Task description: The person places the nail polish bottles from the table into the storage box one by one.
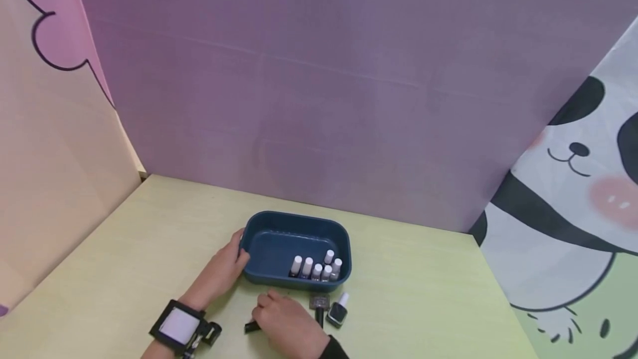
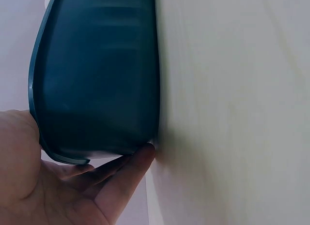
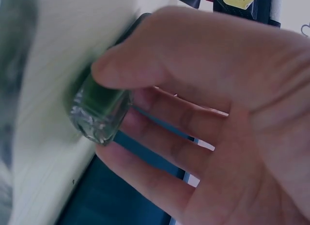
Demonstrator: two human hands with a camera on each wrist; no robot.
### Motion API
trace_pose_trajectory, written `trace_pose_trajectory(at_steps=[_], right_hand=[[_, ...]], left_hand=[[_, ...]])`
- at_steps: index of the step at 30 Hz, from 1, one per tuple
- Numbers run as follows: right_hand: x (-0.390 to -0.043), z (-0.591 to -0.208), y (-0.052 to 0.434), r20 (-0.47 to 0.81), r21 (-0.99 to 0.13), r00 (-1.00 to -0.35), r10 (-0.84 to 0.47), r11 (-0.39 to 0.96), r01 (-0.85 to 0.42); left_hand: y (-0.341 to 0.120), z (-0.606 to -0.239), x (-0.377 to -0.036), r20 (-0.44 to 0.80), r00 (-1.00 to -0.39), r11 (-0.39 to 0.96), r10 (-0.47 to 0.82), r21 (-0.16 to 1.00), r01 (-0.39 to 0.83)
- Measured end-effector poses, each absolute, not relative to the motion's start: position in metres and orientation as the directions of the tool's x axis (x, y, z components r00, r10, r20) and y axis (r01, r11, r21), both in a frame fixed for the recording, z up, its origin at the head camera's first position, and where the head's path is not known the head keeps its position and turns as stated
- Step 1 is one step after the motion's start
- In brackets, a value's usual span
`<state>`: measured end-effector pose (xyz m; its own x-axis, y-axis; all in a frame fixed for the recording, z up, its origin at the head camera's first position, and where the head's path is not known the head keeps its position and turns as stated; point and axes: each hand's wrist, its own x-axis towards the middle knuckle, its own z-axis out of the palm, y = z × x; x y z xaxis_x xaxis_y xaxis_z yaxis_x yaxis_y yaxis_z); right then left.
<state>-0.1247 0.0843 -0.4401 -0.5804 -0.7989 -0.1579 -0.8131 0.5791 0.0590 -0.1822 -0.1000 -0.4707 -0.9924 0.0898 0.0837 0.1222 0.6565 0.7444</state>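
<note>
Dark-blue tub (image 1: 269,245): six white-capped bottles (image 1: 317,272), grouped at near-right corner; left end held in left grip (image 1: 226,263). Green bottle (image 3: 99,106): pinched in right grip (image 1: 290,321).

Held bottle (image 3: 99,109): mostly hidden by right hand (image 1: 289,320) in head view; upper part under thumb in right wrist view.
White-capped bottles (image 1: 308,266): near row's bases hidden by tray (image 1: 271,245) wall; markings too small to tell.
Tray: cut off in left wrist view.
Black-capped bottle (image 1: 319,301): cap's near end hidden.
Panda (image 1: 573,181): cut off, right.
Grey-green shape (image 3: 14,89), right wrist view: blurred.
</note>
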Motion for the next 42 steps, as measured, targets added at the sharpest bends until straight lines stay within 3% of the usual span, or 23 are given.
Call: trace_pose_trajectory(at_steps=[11, 27, 36, 42], right_hand=[[-0.126, -0.4386, 0.0832, -0.204, 0.017, -0.597, -0.776, 0.607, -0.795], [-0.1256, -0.4389, 0.0836, -0.115, 0.071, -0.565, -0.817, 0.56, -0.825], [-0.1271, -0.4353, 0.0875, -0.056, 0.124, -0.507, -0.86, 0.497, -0.859], [-0.1273, -0.4307, 0.0907, -0.021, 0.097, -0.518, -0.855, 0.514, -0.852]], left_hand=[[-0.1005, -0.4718, -0.1832, 0.087, -0.992, 0.657, 0.089, 0.743, 0.124], [-0.1002, -0.4717, -0.1831, 0.088, -0.992, 0.659, 0.089, 0.742, 0.125], [-0.1001, -0.4718, -0.1831, 0.097, -0.991, 0.658, 0.088, 0.742, 0.131], [-0.1002, -0.4714, -0.1831, 0.088, -0.992, 0.658, 0.089, 0.743, 0.125]])
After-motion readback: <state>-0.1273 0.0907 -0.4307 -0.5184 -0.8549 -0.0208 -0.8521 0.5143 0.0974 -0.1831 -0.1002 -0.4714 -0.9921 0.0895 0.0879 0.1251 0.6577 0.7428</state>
